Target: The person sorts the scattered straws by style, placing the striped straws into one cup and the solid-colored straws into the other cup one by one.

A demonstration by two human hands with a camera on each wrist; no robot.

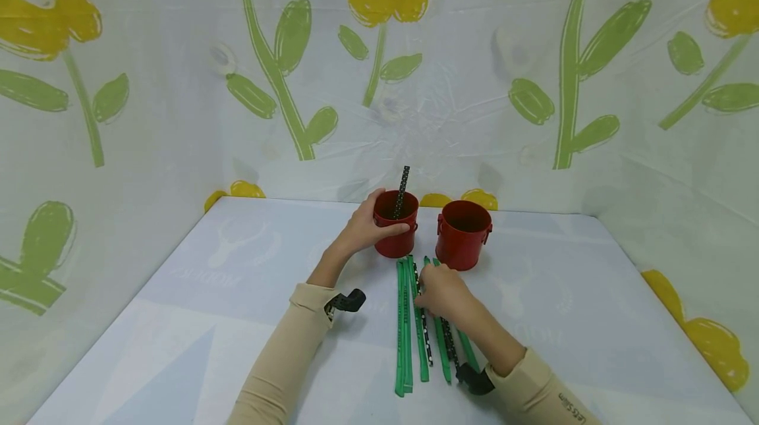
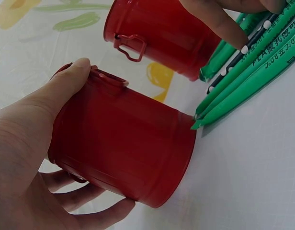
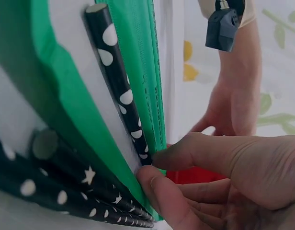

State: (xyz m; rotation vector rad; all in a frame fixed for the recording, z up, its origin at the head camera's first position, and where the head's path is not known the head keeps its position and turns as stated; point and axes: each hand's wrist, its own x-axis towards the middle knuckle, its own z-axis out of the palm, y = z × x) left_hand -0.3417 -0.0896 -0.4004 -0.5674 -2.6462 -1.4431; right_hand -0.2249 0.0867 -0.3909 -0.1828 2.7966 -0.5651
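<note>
As the right hand [image 1: 446, 292] pinches a dotted black straw [image 3: 118, 79] on the table [image 1: 178, 319] between thumb and finger, the left hand [image 1: 366, 227] curls round a red bucket [image 1: 394, 244]. One patterned straw [image 1: 403, 186] already stands inside; a second bucket [image 1: 460, 247] sits just beside. Other black straws [image 3: 90, 201] and green packets [image 1: 400, 339] lie out, so work looks barely begun.

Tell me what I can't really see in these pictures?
- Lower end of the black spotted stick: head view, hidden by the wall of the red bucket it stands in.
- Inside bottom of the other bucket: head view, hidden by its front wall.
- All the writing on the green wrappers: head view, too small; left wrist view, cut off by the edge.
</note>
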